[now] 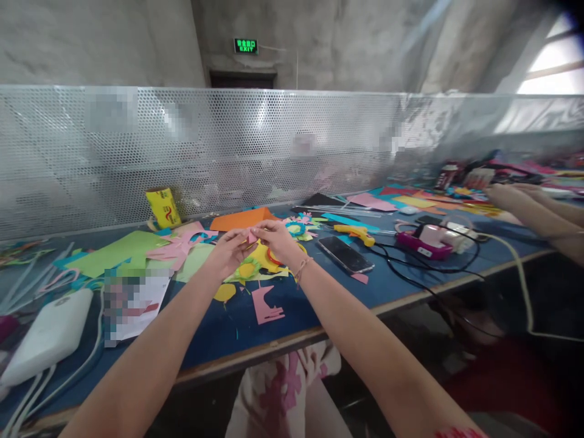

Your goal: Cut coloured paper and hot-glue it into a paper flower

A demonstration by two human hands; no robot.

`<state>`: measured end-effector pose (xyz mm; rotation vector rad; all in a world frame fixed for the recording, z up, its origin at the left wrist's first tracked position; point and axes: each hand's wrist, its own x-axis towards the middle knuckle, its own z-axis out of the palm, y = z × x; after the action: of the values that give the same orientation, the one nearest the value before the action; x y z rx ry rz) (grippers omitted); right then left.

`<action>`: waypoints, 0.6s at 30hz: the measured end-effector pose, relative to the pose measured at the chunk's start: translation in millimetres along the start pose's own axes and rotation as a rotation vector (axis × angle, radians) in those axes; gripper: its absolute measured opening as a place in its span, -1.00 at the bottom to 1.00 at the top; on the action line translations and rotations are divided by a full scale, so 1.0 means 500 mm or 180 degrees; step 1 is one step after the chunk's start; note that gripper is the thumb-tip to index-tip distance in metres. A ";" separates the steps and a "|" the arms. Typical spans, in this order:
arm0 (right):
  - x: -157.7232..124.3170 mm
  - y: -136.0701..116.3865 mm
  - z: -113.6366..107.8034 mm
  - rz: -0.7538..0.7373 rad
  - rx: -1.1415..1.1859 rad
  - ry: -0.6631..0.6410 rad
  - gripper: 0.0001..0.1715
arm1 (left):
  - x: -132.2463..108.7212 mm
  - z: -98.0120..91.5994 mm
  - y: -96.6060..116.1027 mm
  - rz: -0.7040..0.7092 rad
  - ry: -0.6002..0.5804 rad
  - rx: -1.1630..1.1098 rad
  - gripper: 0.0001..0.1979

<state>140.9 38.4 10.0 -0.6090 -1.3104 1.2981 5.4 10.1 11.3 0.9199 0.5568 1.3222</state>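
Observation:
My left hand (232,250) and my right hand (279,239) meet above the table, their fingertips closed on a small pink piece of craft paper or foam (251,236). The fingers cover part of that piece. Below the hands lie a yellow sheet (261,255) and a green-and-yellow flower shape (247,269). Closer to me are a pink offcut (265,305) with a jagged edge and a yellow rounded piece (225,293). A blue flower shape (295,229) lies just beyond my right hand.
Right of my hands are a phone (345,253), a yellow glue gun (354,233) and a purple power strip (423,243) with trailing cables. A white power bank (51,333) and green sheet (119,252) lie left. Behind stands a perforated metal panel (255,152). Another person's arms (533,207) reach in at right.

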 end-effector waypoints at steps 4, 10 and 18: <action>-0.001 -0.002 -0.007 0.0278 0.0488 -0.0436 -0.74 | -0.007 0.005 0.003 -0.0225 -0.0150 -0.0218 -0.88; -0.001 -0.008 -0.024 0.0441 0.0520 -0.0609 -0.75 | -0.002 0.004 0.002 -0.0062 -0.0293 0.0025 -0.88; 0.002 -0.022 -0.033 0.0095 -0.0770 -0.0575 -0.69 | -0.003 0.001 0.005 -0.0190 -0.0315 0.0427 -0.86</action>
<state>159.5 41.7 15.9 -0.6928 -1.6284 1.2507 4.0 8.3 13.4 1.0650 0.5971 1.1900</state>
